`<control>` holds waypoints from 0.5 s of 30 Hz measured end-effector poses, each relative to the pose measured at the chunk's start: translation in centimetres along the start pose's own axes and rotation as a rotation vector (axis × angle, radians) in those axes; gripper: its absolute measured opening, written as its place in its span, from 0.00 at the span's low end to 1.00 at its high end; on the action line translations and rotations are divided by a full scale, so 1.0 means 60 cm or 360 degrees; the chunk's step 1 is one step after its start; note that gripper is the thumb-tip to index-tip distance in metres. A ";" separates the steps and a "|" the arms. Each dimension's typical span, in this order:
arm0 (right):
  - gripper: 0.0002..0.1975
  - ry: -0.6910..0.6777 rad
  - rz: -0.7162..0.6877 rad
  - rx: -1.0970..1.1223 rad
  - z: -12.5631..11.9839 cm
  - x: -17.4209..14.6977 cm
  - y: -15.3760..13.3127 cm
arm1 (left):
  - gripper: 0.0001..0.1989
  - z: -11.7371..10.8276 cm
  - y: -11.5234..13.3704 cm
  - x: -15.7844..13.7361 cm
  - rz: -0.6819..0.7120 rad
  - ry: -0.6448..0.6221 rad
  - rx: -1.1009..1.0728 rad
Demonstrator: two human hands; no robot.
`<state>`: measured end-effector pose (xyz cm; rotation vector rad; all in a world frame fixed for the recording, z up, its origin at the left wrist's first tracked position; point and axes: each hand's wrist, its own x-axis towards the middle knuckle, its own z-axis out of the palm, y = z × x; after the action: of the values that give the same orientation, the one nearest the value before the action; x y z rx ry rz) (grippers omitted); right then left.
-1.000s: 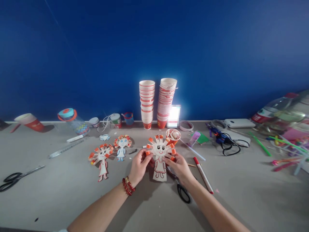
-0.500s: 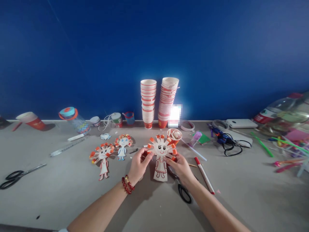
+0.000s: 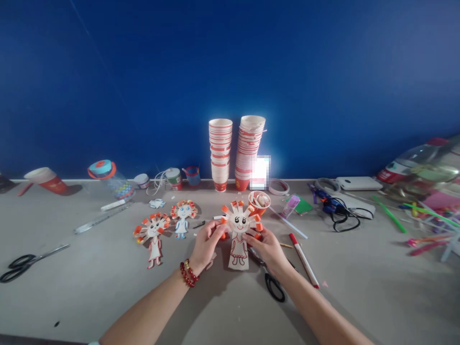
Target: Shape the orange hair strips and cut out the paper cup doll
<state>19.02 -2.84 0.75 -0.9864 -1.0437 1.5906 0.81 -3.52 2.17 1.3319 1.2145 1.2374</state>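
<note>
– State?
– Your left grip [image 3: 205, 247] and right grip [image 3: 268, 249] pinch the doll [image 3: 238, 240] between them, over the table [image 3: 82, 292].
– Risk?
– Uneven pull may tear it; your right grip may snag the scissors [image 3: 268, 280] nearby.

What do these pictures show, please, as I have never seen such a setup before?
There is no machine: one camera, worn on a person's head, takes every picture, looking forward and down. The bare left hand and right hand hold a white paper doll with orange-tipped hair between them. On the grey table to its left lie two more white-and-orange paper dolls and, farther left, black-handled metal scissors. A red-and-white marker lies to the right, and two stacks of red-and-white paper cups stand behind.
</note>
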 end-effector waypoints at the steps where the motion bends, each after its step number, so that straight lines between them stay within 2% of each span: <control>1: 0.19 0.0014 0.0003 -0.0025 -0.001 0.000 0.002 | 0.16 0.000 0.000 0.000 -0.0001 -0.0036 -0.0020; 4: 0.19 0.0033 0.0026 -0.0061 -0.001 0.000 0.006 | 0.16 0.001 -0.005 0.003 -0.0015 -0.0068 -0.0073; 9: 0.20 -0.0100 0.0033 -0.0038 0.008 -0.007 -0.002 | 0.12 0.001 -0.021 0.010 -0.0159 -0.0065 -0.0188; 15: 0.15 0.0028 0.0019 -0.0015 0.006 -0.004 -0.011 | 0.11 0.002 -0.020 0.009 -0.0163 -0.0052 -0.0232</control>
<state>18.95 -3.02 1.52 -1.0126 -1.0360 1.5854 0.85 -2.87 1.05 1.1656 1.1332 1.2029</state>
